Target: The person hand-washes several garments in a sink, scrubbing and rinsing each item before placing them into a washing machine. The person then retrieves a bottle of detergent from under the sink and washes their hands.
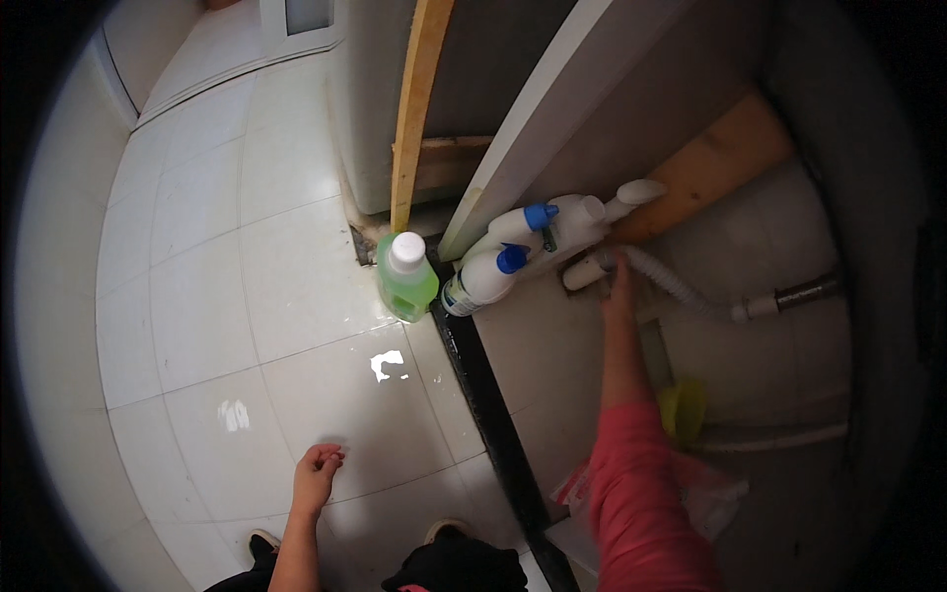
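Observation:
My right hand (621,277) reaches into the dim cabinet base and grips the end of a grey corrugated drain hose (669,277), where it meets a short white pipe (583,274) at the floor. My fingers there are partly hidden by the hose. Over the tiles, my left hand (317,473) is empty, its fingers curled in. Left of the pipe stand white plastic bottles, one with a dark blue cap (481,281) and one with a lighter blue cap (510,229). Beside them is a white spray bottle (581,222). A bottle of green liquid (407,281) stands outside the black sill.
A black sill (481,399) divides the wet tiled floor (311,399) from the cabinet base. A white panel edge (525,111) and a wooden strip (410,111) rise behind the bottles. A yellow object (682,411) and a plastic bag (714,496) lie near my right sleeve.

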The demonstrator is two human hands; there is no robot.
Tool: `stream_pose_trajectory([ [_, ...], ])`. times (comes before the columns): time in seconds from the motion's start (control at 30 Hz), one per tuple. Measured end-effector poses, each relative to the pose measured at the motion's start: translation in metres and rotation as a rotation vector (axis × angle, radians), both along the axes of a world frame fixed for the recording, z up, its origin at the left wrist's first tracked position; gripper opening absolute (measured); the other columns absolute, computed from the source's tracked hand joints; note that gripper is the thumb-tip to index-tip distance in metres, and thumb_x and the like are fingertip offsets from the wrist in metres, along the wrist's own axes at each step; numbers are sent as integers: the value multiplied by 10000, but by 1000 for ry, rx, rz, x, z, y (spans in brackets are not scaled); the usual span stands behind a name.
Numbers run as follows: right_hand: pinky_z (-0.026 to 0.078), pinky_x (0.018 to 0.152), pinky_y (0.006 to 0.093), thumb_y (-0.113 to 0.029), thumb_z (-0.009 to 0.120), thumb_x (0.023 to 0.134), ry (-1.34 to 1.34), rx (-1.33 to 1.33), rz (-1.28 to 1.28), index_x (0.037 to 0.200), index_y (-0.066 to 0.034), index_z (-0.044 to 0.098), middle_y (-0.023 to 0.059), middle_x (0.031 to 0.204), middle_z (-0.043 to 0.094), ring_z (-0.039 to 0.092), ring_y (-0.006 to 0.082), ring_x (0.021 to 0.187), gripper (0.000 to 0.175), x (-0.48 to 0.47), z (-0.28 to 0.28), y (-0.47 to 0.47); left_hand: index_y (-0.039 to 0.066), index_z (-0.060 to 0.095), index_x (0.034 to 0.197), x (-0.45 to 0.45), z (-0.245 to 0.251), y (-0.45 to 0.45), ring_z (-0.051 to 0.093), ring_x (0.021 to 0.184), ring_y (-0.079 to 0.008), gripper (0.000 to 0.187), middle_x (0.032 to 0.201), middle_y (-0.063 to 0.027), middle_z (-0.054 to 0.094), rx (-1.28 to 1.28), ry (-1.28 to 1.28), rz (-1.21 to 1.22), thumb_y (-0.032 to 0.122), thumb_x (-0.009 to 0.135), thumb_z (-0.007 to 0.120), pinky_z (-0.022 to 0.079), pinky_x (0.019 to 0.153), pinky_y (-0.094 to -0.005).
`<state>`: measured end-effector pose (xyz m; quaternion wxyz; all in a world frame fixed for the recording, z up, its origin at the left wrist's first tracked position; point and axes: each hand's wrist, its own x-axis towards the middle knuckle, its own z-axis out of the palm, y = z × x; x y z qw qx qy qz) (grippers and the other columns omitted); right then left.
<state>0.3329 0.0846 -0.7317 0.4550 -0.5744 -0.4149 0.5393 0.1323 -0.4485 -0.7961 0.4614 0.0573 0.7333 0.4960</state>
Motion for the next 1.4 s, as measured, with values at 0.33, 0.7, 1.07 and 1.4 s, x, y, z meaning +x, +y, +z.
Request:
stream_pose_trajectory([
  [0.33, 249, 1054, 360, -386, 647, 823, -193, 38, 77, 1379, -22, 334, 73, 1366, 398, 363, 226, 1244, 735, -11, -13, 0, 2, 576, 1053, -5, 4, -1, 595, 862, -158, 193, 934, -86, 641, -18, -41, 13, 69, 878, 529, 473, 807, -280],
  [0.7, 325, 1003, 362, -406, 601, 863, 139, 57, -137, 1370, -31, 344, 95, 1345, 409, 409, 238, 1191, 680, -44, -43, 24, -4, 584, 1037, 2, -6, 2, 607, 872, -152, 182, 934, -92, 648, -118, -113, 60, 33, 865, 539, 479, 798, -272],
  [1.07, 368, 973, 358, -286, 538, 908, 75, 162, -166, 1304, -18, 418, 121, 1286, 456, 461, 241, 1115, 493, -9, -100, 67, -30, 563, 1067, 8, -22, 14, 601, 912, -186, 217, 972, -109, 631, -50, -123, 103, 22, 859, 526, 479, 817, -289],
  [1.4, 368, 1004, 377, -208, 566, 906, 35, 223, -224, 1320, 19, 393, 147, 1354, 411, 456, 259, 1162, 504, -31, -65, 38, -25, 572, 1036, 4, -25, 26, 613, 870, -168, 184, 929, -110, 645, -36, -103, 114, 47, 874, 524, 486, 798, -281],
])
